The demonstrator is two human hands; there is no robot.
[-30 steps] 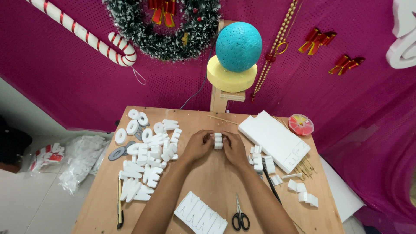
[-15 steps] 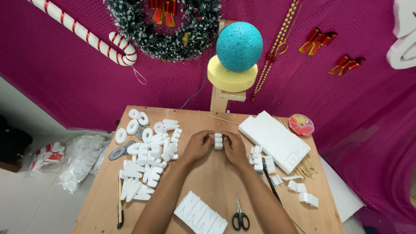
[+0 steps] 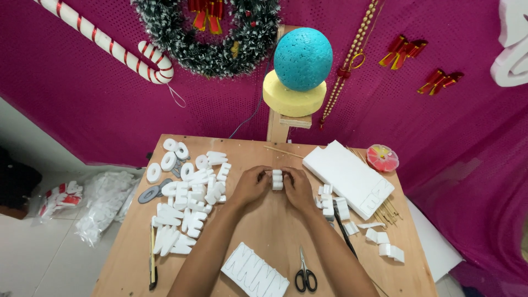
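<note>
Over the middle of a wooden table [image 3: 264, 236], both my hands meet around a small white foam cut-out piece [image 3: 277, 179]. My left hand [image 3: 250, 185] grips its left side and my right hand [image 3: 298, 186] grips its right side. The piece stands upright between my fingertips, its notched edge showing. A pile of white foam letters [image 3: 190, 195] lies to the left of my left hand. Small white foam offcuts [image 3: 331, 202] lie just right of my right hand.
A white foam block [image 3: 347, 177] lies at the right, with thin wooden sticks [image 3: 388, 212] and a round red box [image 3: 382, 158] beyond. Scissors [image 3: 305, 272] and a marked foam slab [image 3: 254, 271] sit near the front edge. A craft knife [image 3: 152, 258] lies at the left edge. A teal ball on a yellow disc [image 3: 300, 69] stands behind.
</note>
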